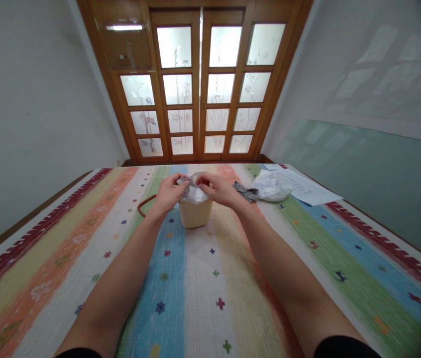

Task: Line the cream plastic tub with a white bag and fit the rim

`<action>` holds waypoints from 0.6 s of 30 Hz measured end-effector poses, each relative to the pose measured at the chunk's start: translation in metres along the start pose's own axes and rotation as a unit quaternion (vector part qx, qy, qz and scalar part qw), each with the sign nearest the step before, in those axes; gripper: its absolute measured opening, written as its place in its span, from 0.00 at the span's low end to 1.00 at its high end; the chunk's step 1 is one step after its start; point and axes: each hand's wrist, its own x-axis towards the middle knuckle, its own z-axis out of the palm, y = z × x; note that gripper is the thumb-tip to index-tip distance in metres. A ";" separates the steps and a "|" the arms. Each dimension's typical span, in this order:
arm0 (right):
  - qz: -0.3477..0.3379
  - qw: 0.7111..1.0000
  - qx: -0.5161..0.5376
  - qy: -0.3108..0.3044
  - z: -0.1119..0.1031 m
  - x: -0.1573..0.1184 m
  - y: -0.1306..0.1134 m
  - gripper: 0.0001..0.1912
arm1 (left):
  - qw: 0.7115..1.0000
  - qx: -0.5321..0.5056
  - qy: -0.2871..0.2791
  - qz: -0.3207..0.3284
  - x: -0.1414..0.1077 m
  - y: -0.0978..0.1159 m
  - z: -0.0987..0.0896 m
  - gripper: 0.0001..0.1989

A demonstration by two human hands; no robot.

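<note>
A small cream-coloured bin (195,215) stands upright on the striped tablecloth in front of me. A thin whitish plastic bag (195,194) lines its mouth, with the edge gathered up above the rim. My left hand (171,191) pinches the bag's edge at the left side of the opening. At the right side my right hand (218,189) is closed on the bag as well, fingertips bent inward. A brown curved handle (144,204) sticks out to the left, behind my left wrist; what it belongs to is partly hidden.
To the right lie a grey folded cloth (246,191), a crumpled white plastic bag (272,185) and printed paper sheets (307,188). The striped tablecloth (199,298) covers the table. Beyond its far edge are wooden doors with glass panes (200,84), between two walls.
</note>
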 end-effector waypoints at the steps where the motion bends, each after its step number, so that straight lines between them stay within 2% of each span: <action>1: 0.003 1.000 -0.010 0.007 0.000 0.000 0.003 0.08 | 1.000 -0.004 0.014 -0.004 0.000 0.000 -0.001 0.14; 7: 0.026 0.996 0.003 0.086 -0.003 -0.001 0.010 0.09 | 0.995 -0.078 0.057 -0.011 0.004 -0.002 -0.002 0.15; 10: 0.025 0.998 0.018 0.059 -0.004 -0.002 -0.001 0.17 | 0.993 -0.106 0.053 0.001 0.005 -0.002 -0.001 0.16; 12: 0.031 0.999 0.002 0.031 -0.004 -0.003 -0.007 0.18 | 0.991 -0.119 0.050 0.026 0.007 -0.003 0.000 0.17; 14: 0.043 0.998 -0.034 0.028 -0.003 -0.003 -0.010 0.20 | 0.989 -0.126 0.057 0.048 0.009 -0.006 0.000 0.16; 16: 0.058 0.995 -0.060 0.057 -0.004 -0.003 -0.008 0.26 | 0.988 -0.124 0.075 0.058 0.011 -0.010 -0.003 0.15; 18: 0.079 0.990 -0.059 0.101 -0.005 -0.002 -0.001 0.28 | 0.986 -0.112 0.105 0.062 0.014 -0.016 -0.007 0.16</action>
